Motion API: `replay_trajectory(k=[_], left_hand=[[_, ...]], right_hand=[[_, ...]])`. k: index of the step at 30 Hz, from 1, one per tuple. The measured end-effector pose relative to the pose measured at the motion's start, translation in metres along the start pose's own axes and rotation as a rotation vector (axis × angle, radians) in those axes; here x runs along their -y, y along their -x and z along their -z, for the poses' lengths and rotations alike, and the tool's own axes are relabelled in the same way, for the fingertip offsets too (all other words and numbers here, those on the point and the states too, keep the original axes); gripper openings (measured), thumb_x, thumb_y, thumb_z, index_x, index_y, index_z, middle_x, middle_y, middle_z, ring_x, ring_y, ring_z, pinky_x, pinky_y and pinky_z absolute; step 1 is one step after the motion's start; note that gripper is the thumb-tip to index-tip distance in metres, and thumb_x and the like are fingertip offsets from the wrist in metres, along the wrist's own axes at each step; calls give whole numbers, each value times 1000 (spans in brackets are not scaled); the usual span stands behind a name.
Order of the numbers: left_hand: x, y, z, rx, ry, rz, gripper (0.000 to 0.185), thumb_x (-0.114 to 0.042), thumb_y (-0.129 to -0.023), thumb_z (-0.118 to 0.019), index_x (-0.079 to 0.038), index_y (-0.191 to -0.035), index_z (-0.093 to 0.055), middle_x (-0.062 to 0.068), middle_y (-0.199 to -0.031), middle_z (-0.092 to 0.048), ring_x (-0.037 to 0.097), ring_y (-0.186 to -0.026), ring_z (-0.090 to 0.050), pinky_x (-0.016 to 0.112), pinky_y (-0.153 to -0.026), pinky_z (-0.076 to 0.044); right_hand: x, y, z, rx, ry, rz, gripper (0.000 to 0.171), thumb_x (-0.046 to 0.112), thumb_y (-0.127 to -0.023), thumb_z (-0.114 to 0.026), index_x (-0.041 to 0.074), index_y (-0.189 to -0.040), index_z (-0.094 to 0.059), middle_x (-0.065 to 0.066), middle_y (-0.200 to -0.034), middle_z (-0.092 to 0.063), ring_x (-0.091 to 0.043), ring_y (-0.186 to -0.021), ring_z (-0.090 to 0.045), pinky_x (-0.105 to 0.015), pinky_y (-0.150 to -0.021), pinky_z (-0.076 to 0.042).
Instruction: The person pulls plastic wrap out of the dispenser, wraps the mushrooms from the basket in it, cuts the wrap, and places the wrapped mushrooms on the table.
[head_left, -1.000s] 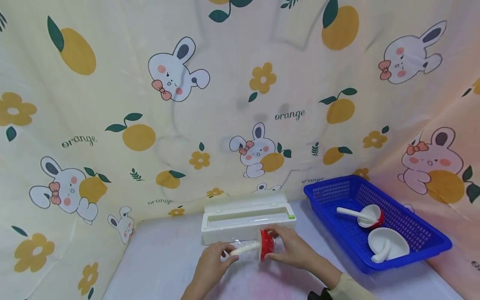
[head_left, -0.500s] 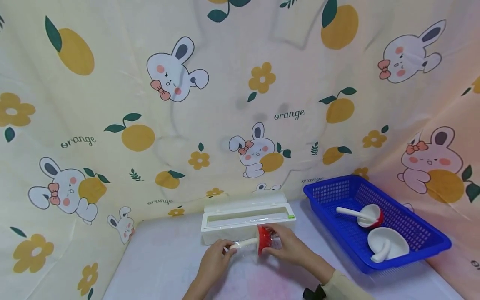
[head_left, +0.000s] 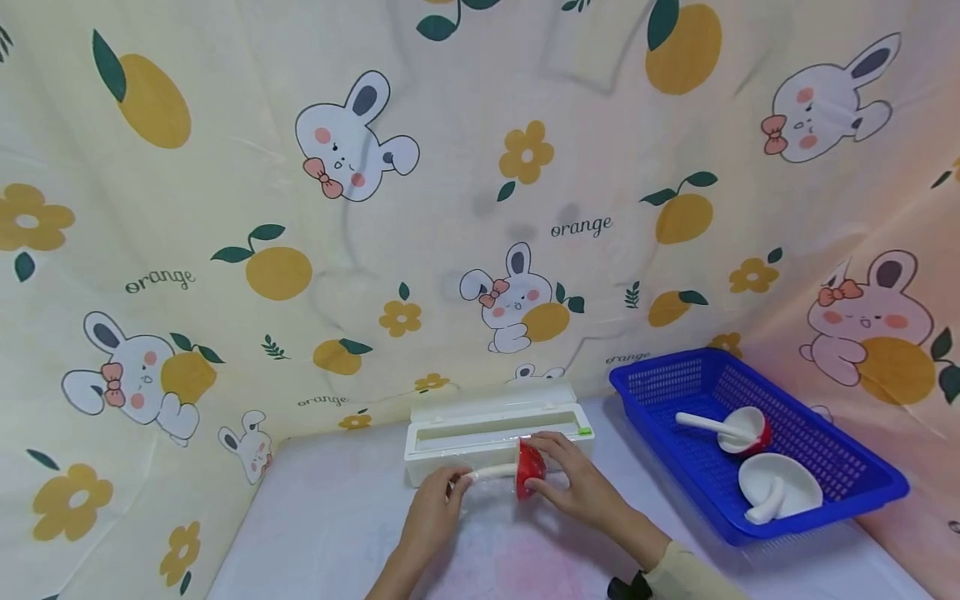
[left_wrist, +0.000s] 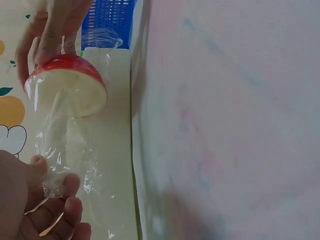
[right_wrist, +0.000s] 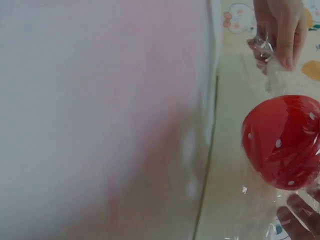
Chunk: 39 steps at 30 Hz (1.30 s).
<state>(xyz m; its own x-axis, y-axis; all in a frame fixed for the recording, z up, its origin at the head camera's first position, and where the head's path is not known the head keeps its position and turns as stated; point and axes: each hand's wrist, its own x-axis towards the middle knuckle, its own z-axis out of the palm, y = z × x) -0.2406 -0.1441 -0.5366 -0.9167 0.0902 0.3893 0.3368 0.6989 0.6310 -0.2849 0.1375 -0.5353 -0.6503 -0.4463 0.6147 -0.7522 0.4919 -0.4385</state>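
A ladle with a white handle and a red, white-dotted bowl (head_left: 529, 471) is wrapped in clear plastic film (left_wrist: 60, 145). My left hand (head_left: 431, 508) pinches the film-covered handle end between thumb and fingers. At the other end, my right hand (head_left: 588, 487) holds the bowl, fingers over its top and thumb below. The left wrist view shows the cream inside of the bowl (left_wrist: 75, 87) under taut, wrinkled film. Loose film stands out around the red outer side (right_wrist: 280, 142) in the right wrist view.
Just behind the hands stands a white film dispenser box (head_left: 431, 472), lid raised, with a green cutter (head_left: 585, 431) at its right end. A blue mesh basket (head_left: 675, 383) at the right holds a red-and-white ladle (head_left: 742, 429) and a white ladle (head_left: 797, 492). A patterned curtain hangs behind.
Both hands have moved slightly up and away from me with the ladle. Its handle, slanted earlier, now lies closer to level. The right fingers have shifted over the bowl.
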Motion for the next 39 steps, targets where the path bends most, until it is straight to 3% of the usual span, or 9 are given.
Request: replay_trajectory(k=[2,9,14,17,21,24,30,34,39], left_hand=[[-1,-2,0,-15,16,-8,14,-22,-108,-66,-17,-120,-70,-5,-91,-69,4,-77,-56,26,-67,-48],[-9,-9,6,-43,-19,-22,7,-21,-110,-62,-21,-117,-66,-7,-88,-67,4,-77,-55,27,-67,-46],[-14,-12,14,-6,20,-30,14,-29,-110,-64,-20,-119,-66,-8,-94,-66,7,-81,-55,27,-71,-47],[-15,-12,19,19,-6,-78,28,-34,-101,-76,-21,-123,-65,-9,-100,-66,11,-88,-60,29,-77,-50],[-16,-13,25,24,-113,-146,54,-32,-84,-93,-22,-128,-63,-8,-104,-66,16,-92,-64,33,-81,-51],[-17,-15,26,-8,-197,-169,57,-29,-82,-95,-22,-128,-63,-7,-102,-65,14,-90,-62,34,-78,-49],[-22,-22,26,-163,-287,-198,42,-30,-86,-92,-24,-120,-68,-3,-112,-68,18,-99,-68,39,-80,-57],[-29,-28,31,-210,-247,-198,35,-29,-88,-90,-21,-117,-72,-4,-110,-70,17,-96,-68,38,-80,-57],[-39,-36,40,-217,-152,-167,30,-27,-90,-87,-17,-116,-75,-5,-100,-70,17,-89,-66,34,-77,-54]], right_hand=[[1,-2,3,34,-21,34,68,25,-92,-88,18,-152,-58,2,-146,-60,-23,-133,-61,-48,-105,-56],[1,-10,11,158,25,47,104,17,-77,-100,15,-163,-42,-6,-152,-55,-27,-137,-57,-48,-105,-56],[4,-17,14,129,28,23,95,16,-79,-98,9,-159,-46,-6,-145,-61,-20,-124,-61,-39,-97,-60],[4,-22,19,130,4,-16,92,18,-80,-97,11,-158,-48,-5,-145,-62,-17,-121,-62,-38,-96,-60],[5,-28,25,157,-40,-105,93,18,-82,-95,16,-160,-44,-3,-145,-63,-18,-119,-64,-44,-98,-60],[7,-34,29,164,-75,-151,89,18,-82,-95,18,-156,-46,-2,-142,-65,-19,-117,-65,-48,-99,-59],[14,-47,36,156,-69,-120,77,19,-82,-95,15,-147,-54,0,-134,-68,-19,-114,-67,-46,-97,-60],[18,-56,42,137,-67,-120,76,15,-81,-95,12,-147,-55,-3,-134,-68,-21,-113,-66,-47,-95,-61],[21,-66,50,109,-63,-106,76,13,-82,-93,12,-148,-56,-5,-135,-68,-21,-112,-67,-43,-93,-62]])
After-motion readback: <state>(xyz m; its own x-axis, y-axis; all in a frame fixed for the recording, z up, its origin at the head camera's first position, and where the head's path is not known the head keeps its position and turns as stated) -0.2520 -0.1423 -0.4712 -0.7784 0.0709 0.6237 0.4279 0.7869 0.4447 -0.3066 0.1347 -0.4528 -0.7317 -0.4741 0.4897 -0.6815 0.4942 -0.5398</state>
